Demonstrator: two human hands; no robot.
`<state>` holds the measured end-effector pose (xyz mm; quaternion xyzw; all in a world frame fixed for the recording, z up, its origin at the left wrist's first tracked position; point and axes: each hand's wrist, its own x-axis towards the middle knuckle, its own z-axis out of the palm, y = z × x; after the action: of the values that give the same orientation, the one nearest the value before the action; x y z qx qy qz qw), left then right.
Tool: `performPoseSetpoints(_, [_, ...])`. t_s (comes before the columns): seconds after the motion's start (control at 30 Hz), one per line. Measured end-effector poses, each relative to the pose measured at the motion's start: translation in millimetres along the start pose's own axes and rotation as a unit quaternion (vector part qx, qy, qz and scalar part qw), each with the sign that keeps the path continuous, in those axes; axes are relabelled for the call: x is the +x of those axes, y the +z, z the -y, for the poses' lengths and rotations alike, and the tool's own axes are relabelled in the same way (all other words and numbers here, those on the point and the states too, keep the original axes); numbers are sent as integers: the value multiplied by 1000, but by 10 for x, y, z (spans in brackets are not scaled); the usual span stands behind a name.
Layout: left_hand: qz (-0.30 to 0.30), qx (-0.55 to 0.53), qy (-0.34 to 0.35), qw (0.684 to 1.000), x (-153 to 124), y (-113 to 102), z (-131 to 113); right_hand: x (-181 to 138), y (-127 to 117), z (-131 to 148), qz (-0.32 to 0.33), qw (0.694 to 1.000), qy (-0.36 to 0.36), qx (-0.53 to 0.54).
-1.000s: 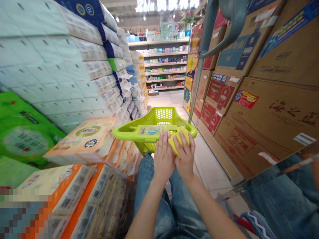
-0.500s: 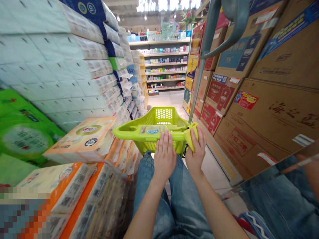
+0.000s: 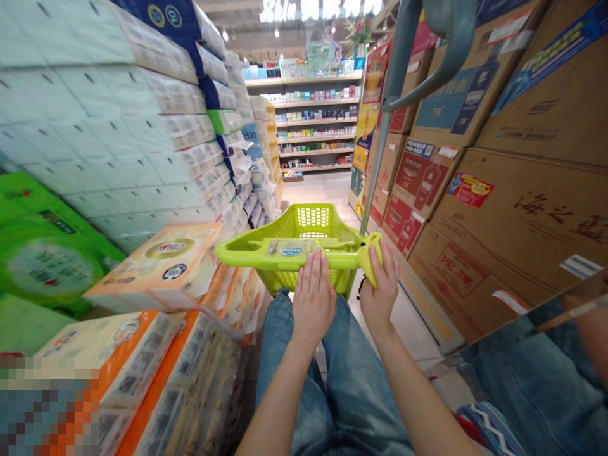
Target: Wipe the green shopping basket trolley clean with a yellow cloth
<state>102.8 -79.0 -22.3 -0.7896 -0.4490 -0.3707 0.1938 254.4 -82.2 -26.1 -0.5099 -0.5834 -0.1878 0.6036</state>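
A lime green shopping cart (image 3: 304, 229) stands in the aisle in front of me, its basket showing nothing inside. My left hand (image 3: 312, 292) lies flat on the cart's handle bar (image 3: 256, 254), fingers together and stretched out. My right hand (image 3: 380, 282) presses a folded yellow cloth (image 3: 369, 256) against the right end of the handle bar. My legs in blue jeans show below both arms.
Stacked packs of tissue paper (image 3: 118, 120) wall the left side, with orange-and-white packs (image 3: 161, 266) low down near the cart. Brown cardboard boxes (image 3: 513, 209) line the right. A grey metal post (image 3: 387, 101) rises beside the cart. Shelves (image 3: 313, 120) stand far ahead across tiled floor.
My right hand has slid the yellow cloth from the middle of the handle bar, beside my left hand, out to its right end. My left hand has stayed in place.
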Motion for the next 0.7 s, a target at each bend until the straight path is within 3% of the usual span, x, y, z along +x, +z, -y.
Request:
performPoseSetpoints(0.1, [-7,-5,-9,1000,-7,21,-15,31,10,56,-9,1000,27,2])
performPoseSetpoints(0.27, [-16,-17,-5,1000,-23,44,0,-157,144,315,34,996,-74,-21])
performPoseSetpoints(0.4, [-11,-11,3,1000,-23,20,20,-222,140,263,51,993,-102,-30])
performPoseSetpoints(0.47, [0,-6,0,1000,-21,8,18,-167,91,156,48,994,-95,-24])
performPoseSetpoints(0.57, [2,-7,-6,1000,-19,9,-1,-42,24,38,13,999,-29,-3])
performPoseSetpoints(0.63, [-5,-8,-9,1000,-17,20,-18,8,13,42,-3,1000,6,2])
performPoseSetpoints(0.7, [-10,-7,-11,1000,-15,33,-30,-4,35,111,4,1000,-6,-10])
